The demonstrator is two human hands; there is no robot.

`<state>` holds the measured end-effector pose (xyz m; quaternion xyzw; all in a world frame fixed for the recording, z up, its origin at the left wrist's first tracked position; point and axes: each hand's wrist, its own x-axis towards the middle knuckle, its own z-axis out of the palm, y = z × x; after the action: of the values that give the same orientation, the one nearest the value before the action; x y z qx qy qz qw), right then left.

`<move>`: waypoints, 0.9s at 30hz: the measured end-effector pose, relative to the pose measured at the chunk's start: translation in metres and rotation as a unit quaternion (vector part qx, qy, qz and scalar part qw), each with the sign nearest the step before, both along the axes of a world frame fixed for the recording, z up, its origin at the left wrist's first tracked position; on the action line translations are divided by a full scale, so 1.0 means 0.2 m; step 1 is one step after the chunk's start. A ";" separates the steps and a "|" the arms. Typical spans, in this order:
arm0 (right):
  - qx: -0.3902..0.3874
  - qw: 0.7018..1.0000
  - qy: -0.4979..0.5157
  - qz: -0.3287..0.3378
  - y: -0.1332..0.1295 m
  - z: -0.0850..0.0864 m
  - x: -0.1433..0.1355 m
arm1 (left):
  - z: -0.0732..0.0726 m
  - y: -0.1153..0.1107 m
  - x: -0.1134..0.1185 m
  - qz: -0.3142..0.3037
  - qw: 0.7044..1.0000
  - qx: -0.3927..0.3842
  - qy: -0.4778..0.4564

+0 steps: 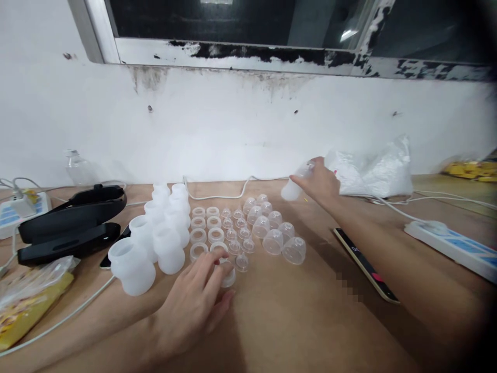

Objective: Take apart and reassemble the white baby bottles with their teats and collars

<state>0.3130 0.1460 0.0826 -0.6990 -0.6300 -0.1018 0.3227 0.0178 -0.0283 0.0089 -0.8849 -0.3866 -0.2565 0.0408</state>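
In the head view, my right hand (pixel 320 181) is closed around the top of a frosted baby bottle (pixel 290 190) at the back of the table, near the wall. My left hand (pixel 196 290) is at the front of the rows, its fingers curled over a white bottle ring (pixel 229 278); the fingers partly hide it. Two columns of white rings (pixel 199 235) lie beside clear silicone nipples (pixel 242 262). Right of these stand several transparent dome caps (pixel 294 250). Left of the rings, several open frosted bottles (pixel 134 269) stand upright in two rows.
A phone (pixel 365 264) lies under my right forearm. Plastic bags with white contents (pixel 373 171) rest against the wall. Power strips (pixel 454 248) and cables sit on both sides. At left are black cases (pixel 73 223), a yellow packet (pixel 34 300) and a clear bottle (pixel 77 167).
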 end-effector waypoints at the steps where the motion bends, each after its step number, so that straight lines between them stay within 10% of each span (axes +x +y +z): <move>1: 0.026 0.999 0.011 -0.019 -0.08 0.02 -0.04 | 0.01 0.00 0.00 -0.007 1.000 0.009 -0.007; 4: 0.140 0.983 0.114 0.031 -0.41 0.03 -0.21 | 0.06 0.01 0.01 -0.011 0.996 0.079 -0.038; 10: -0.093 0.913 0.270 0.293 -0.90 -0.08 -0.45 | 0.14 0.00 0.04 -0.022 0.995 0.086 0.053; 18: -0.408 0.823 0.070 0.388 -0.89 -0.06 -0.40 | 0.19 -0.05 -0.06 -0.070 0.974 0.055 0.209; 27: -0.426 0.800 0.077 0.416 -0.90 -0.04 -0.42 | 0.24 -0.11 -0.08 -0.083 0.979 0.031 0.186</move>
<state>0.2293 -0.0349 0.0748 -0.4420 -0.8134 0.3746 0.0512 0.0009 -0.0496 0.0573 -0.9444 -0.2893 -0.1023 0.1179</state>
